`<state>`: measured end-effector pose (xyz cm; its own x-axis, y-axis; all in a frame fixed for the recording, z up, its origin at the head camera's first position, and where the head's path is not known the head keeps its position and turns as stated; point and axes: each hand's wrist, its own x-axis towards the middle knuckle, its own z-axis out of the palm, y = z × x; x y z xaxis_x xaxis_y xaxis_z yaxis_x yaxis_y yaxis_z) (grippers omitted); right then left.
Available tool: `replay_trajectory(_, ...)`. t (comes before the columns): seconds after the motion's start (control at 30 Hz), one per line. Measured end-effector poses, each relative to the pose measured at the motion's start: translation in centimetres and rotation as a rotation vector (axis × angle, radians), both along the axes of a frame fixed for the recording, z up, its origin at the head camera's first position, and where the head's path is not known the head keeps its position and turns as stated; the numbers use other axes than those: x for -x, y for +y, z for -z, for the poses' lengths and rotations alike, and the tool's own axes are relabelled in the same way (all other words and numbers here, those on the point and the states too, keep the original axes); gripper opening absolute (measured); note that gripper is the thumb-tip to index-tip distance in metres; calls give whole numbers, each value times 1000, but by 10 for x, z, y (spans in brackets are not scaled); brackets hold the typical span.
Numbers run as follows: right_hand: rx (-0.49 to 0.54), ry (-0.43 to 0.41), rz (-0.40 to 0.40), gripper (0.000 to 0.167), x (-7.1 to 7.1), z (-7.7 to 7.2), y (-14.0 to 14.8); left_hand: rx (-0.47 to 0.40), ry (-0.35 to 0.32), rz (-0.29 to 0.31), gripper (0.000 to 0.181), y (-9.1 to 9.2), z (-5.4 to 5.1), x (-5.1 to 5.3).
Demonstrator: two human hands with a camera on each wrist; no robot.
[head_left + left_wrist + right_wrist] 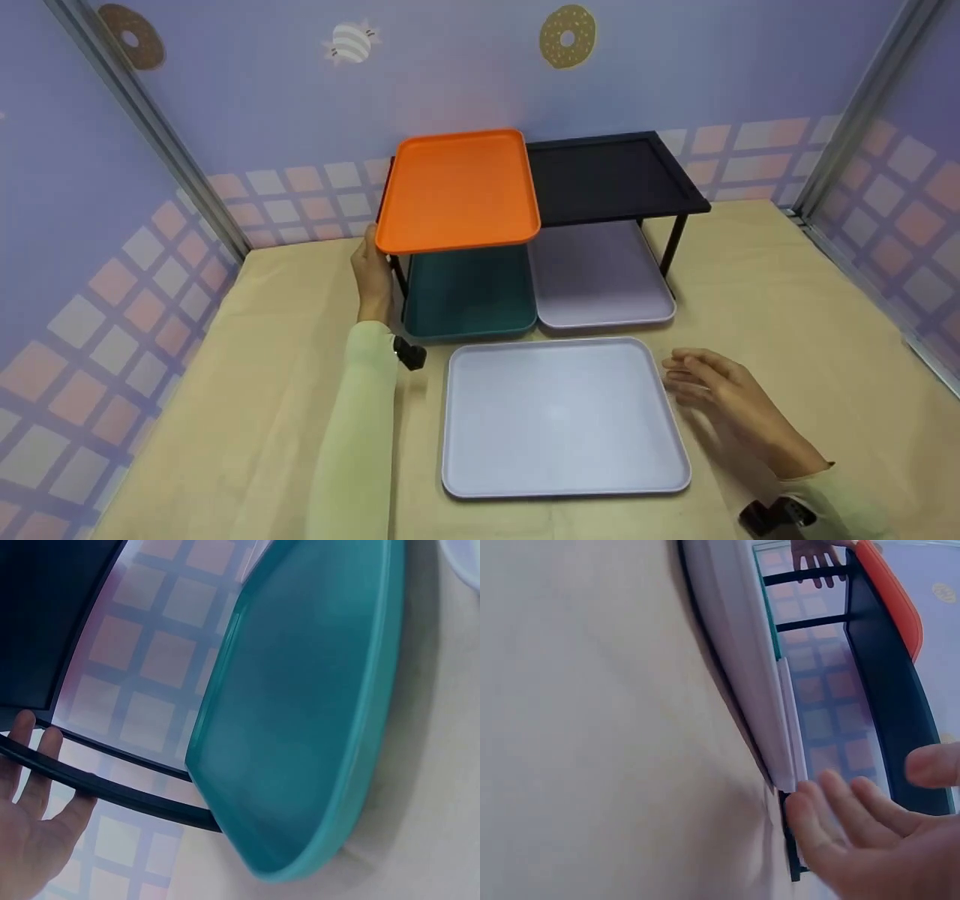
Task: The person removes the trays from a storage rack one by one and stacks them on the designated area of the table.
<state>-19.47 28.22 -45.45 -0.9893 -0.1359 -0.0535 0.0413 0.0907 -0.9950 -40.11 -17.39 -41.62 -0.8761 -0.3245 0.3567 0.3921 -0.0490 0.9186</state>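
Observation:
My left hand (373, 274) is at the left end of a black folding rack (611, 176), beside an orange tray (457, 191) that lies on the rack's left half. In the left wrist view its extended fingers (34, 795) reach by a black leg; whether they press on it is unclear. My right hand (724, 394) hovers near the right edge of a pale lavender-white tray (562, 420), fingers loosely extended and holding nothing. This tray lies flat in front of the rack.
Under the rack sit a teal tray (472, 292) on the left and a lilac tray (600, 277) on the right, side by side. A beige cloth (262, 420) covers the table. Patterned walls (465, 75) stand behind and at both sides.

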Motion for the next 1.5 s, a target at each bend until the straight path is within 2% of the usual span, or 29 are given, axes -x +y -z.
replay_trajectory(0.07,63,32,3,50,1,-4,0,7,5,4,44,0,-1,1)
replay_trajectory(0.23,224,101,-15,37,7,-17,-6,20,-30,18,46,1,-3,1)
replay_trajectory(0.4,323,120,8,37,18,-35,-30,24,-47,29,44,-1,-4,0)
replay_trajectory(0.6,361,98,33,40,36,-58,-71,2,-32,19,48,-4,-2,-1)
replay_trajectory(0.87,406,51,-20,46,65,-77,-124,-24,-24,37,48,-5,-2,-2)
replay_trajectory(1.07,434,9,-40,53,84,-85,-163,-5,-17,59,43,-7,-2,-2)
replay_trajectory(1.27,491,-31,-53,62,102,-88,-195,9,-26,43,45,-8,2,-3)
replay_trajectory(1.5,524,-65,-33,51,114,-97,-216,6,-46,44,46,-8,1,-2)
